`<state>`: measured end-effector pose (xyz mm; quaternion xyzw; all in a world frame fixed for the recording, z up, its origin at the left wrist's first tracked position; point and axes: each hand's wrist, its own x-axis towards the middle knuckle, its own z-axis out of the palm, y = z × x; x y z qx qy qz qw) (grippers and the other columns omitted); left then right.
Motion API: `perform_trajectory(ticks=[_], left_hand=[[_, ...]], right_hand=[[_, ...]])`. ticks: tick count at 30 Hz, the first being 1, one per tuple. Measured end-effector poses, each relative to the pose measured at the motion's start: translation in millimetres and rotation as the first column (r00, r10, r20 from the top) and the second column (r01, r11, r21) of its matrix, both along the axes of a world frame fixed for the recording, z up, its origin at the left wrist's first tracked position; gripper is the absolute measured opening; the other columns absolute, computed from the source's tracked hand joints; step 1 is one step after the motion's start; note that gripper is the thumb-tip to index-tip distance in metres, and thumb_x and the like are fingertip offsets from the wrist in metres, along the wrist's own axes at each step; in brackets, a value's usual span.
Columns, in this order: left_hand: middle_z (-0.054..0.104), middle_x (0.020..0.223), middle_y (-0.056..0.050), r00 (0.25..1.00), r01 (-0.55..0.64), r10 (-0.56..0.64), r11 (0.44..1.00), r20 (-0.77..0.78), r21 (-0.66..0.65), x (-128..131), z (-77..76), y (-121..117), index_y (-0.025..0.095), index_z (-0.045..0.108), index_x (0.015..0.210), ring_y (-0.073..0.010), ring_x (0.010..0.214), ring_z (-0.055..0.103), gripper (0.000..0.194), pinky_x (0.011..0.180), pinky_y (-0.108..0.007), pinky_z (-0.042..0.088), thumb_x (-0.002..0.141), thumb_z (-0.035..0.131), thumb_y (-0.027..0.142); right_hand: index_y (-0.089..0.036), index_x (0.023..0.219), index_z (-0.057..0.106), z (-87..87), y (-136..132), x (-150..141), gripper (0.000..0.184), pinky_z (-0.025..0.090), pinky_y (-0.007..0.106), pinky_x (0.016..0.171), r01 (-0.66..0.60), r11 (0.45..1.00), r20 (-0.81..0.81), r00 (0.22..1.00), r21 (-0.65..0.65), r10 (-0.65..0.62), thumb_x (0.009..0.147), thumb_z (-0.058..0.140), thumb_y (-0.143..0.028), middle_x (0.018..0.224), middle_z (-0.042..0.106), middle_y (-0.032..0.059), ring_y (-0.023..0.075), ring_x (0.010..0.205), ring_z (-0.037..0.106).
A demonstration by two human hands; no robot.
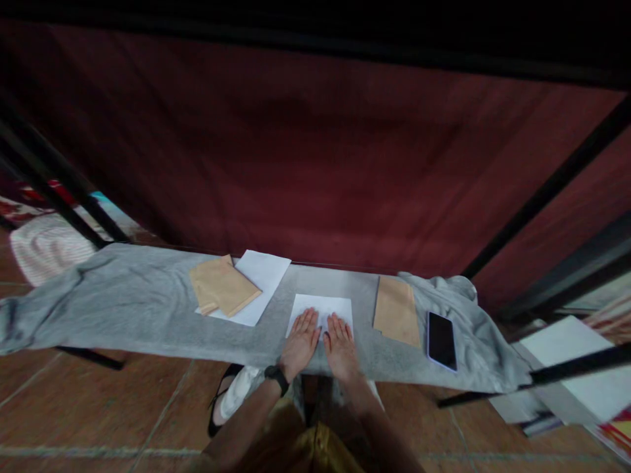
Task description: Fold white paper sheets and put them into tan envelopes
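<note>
A white sheet of paper lies on the grey cloth directly in front of me. Both hands rest flat on it side by side: my left hand on its left half, my right hand on its right half. Their fingers are stretched out and point away from me. Neither hand holds anything, and the sheet's near part is hidden under them. To the left, brown envelopes overlap more white paper. On the right lies another brown envelope.
A phone lies near the right end of the narrow bench, whose grey cloth hangs over the edges. Behind it stands a dark red panel. Black metal bars flank both sides. Papers lie low at the right.
</note>
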<state>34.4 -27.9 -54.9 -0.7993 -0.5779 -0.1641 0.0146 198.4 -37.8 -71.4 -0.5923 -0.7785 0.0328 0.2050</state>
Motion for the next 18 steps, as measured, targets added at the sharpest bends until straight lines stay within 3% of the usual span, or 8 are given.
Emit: perform_trajectory(ticks=[4,12,15,18], left_hand=[[0.044,0.158,-0.017,1.000,0.017,-0.017,0.998,-0.007,-0.058,14,-0.9,-7,0.007,0.046,0.150,-0.0250,0.149,0.038,0.056,0.122,-0.045,0.034,0.107,0.025,0.036],[0.044,0.157,-0.019,0.978,-0.201,0.204,0.978,0.045,-0.054,-15,1.2,-14,0.008,0.047,0.149,-0.0280,0.149,0.038,0.058,0.123,-0.046,0.029,0.103,0.035,0.040],[0.043,0.157,-0.021,0.932,-0.269,0.299,0.949,0.205,-0.163,-19,12.4,-14,0.005,0.049,0.145,-0.0306,0.148,0.038,0.054,0.122,-0.047,0.028,0.099,0.042,0.031],[0.048,0.155,-0.020,0.827,-0.298,0.396,0.911,0.400,-0.287,-20,26.6,-5,0.006,0.052,0.140,-0.0309,0.145,0.042,0.051,0.120,-0.046,0.029,0.092,0.048,0.022]], right_hand=[[-0.016,0.152,0.046,1.3,-6,-2,0.050,0.024,0.044,0.125,-0.027,0.999,0.020,0.999,-0.035,0.028,0.105,0.031,-0.027,0.161,0.040,0.0091,0.0218,0.150,0.037],[-0.010,0.154,0.043,-1.5,-6,26,0.055,0.026,0.046,0.123,0.061,0.997,0.022,0.998,0.035,-0.062,0.106,0.031,-0.036,0.159,0.041,0.0159,0.0257,0.147,0.041],[-0.008,0.154,0.041,-1.5,-7,33,0.057,0.026,0.047,0.122,0.062,0.998,0.033,0.997,0.024,-0.063,0.106,0.031,-0.037,0.160,0.040,0.0166,0.0277,0.148,0.040],[-0.006,0.154,0.041,-0.7,-8,37,0.059,0.024,0.047,0.123,0.056,0.998,0.041,0.998,-0.015,-0.055,0.106,0.031,-0.039,0.160,0.038,0.0171,0.0288,0.148,0.038]])
